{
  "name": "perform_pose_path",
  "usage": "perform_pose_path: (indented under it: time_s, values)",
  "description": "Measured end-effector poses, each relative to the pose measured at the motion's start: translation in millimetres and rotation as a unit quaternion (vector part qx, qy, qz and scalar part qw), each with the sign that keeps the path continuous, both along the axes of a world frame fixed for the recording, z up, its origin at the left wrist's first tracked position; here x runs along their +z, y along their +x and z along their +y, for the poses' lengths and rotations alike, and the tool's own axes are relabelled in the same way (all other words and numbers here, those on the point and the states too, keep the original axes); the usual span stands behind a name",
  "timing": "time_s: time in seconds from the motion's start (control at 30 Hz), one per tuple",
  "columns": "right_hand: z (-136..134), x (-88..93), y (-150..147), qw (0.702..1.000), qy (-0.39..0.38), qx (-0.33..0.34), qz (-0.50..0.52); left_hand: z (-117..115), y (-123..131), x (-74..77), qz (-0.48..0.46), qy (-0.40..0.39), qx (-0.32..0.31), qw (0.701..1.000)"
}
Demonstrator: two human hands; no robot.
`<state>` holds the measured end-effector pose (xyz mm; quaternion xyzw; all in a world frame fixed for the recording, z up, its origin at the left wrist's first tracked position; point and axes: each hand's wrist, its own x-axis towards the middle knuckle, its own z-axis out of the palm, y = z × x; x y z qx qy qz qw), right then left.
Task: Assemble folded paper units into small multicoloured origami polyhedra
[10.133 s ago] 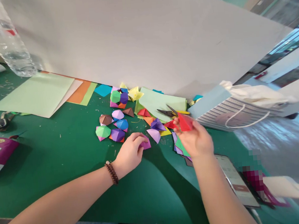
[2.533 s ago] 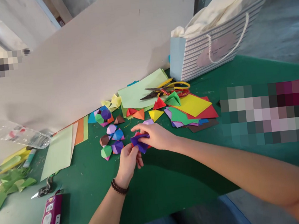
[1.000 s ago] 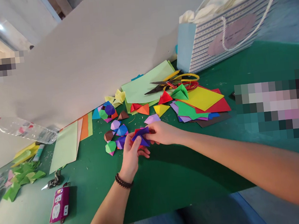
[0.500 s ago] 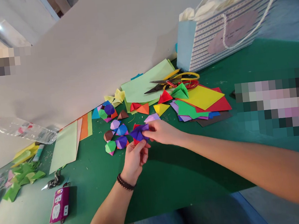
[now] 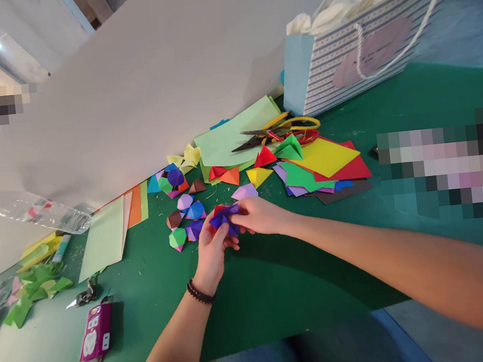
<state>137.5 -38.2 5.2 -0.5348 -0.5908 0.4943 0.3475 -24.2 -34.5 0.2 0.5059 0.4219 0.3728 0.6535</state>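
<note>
The left hand (image 5: 211, 246) and right hand (image 5: 262, 216) are both closed on a purple-and-red folded paper piece (image 5: 225, 219), which is held between them just above the green work mat (image 5: 278, 291). The left hand cups it from below and from the side, while the right fingertips (image 5: 239, 208) press in from the opposite side. Nothing is released, and the grip looks firm but not clenched; pinching from two sides seems to keep the paper's points from springing apart. A beaded bracelet (image 5: 198, 292) circles the left wrist. Just left of the hands sits a cluster of folded paper gems, among them a green gem (image 5: 177, 238) and a blue gem (image 5: 195, 211), close enough to reach easily. A lilac folded piece (image 5: 245, 191) lies just beyond the right hand, not touching it. Farther off, yellow-handled scissors (image 5: 277, 132) rest on a pale green paper sheet (image 5: 237, 138), beside loose coloured paper squares (image 5: 325, 159) and a striped gift bag (image 5: 320, 65). Compared with half a second earlier, the left hand has risen and closed in around the piece, and its purple points now look bunched more tightly.
</note>
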Motion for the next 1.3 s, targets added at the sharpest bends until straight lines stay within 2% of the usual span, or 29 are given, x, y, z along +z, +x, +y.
perform_pose_path:
  time_s: [0.13, 0.3, 0.47, 0.63, 0.73, 0.83, 0.9, 0.97, 1.03, 1.1, 1.3]
  values:
    - [-1, 2.3, 2, 0.995, 0.067, -0.048, -0.058, 2, 0, 1.2, 0.014, 0.016, 0.017, 1.0]
    - [-3, 8.9, 5, 0.985, 0.111, -0.089, -0.1, 2, 1, 4.5, 0.029, 0.02, -0.002, 0.999]
    - [-3, 8.7, 6, 0.98, 0.137, -0.113, -0.091, 3, -2, 3.6, 0.046, 0.001, -0.047, 0.998]
    - [-1, 5.7, 7, 0.977, 0.161, -0.133, -0.048, 2, -3, 2.6, 0.049, -0.008, -0.018, 0.999]
    - [2, 4.4, 9, 0.98, 0.131, -0.148, 0.009, 2, -3, 4.0, 0.056, -0.006, -0.006, 0.998]
    - [4, 4.3, 12, 0.986, 0.098, -0.123, 0.047, 3, -3, 6.4, 0.06, -0.008, -0.005, 0.998]
    - [4, 5.3, 15, 0.991, 0.11, -0.078, 0.028, 4, -2, 8.1, 0.071, -0.012, -0.008, 0.997]
    - [3, 6.9, 17, 0.986, 0.162, -0.034, -0.025, 4, -3, 9.4, 0.082, -0.019, -0.008, 0.996]
    - [3, 7.9, 19, 0.968, 0.235, -0.001, -0.086, 5, -3, 9.6, 0.092, -0.03, 0.003, 0.995]
    - [3, 7.4, 20, 0.954, 0.272, 0.02, -0.125, 6, -4, 8.5, 0.105, -0.037, 0.01, 0.994]
    - [5, -0.6, 16, 0.975, 0.182, -0.008, -0.129, 10, -4, 3.5, 0.119, -0.022, -0.004, 0.993]
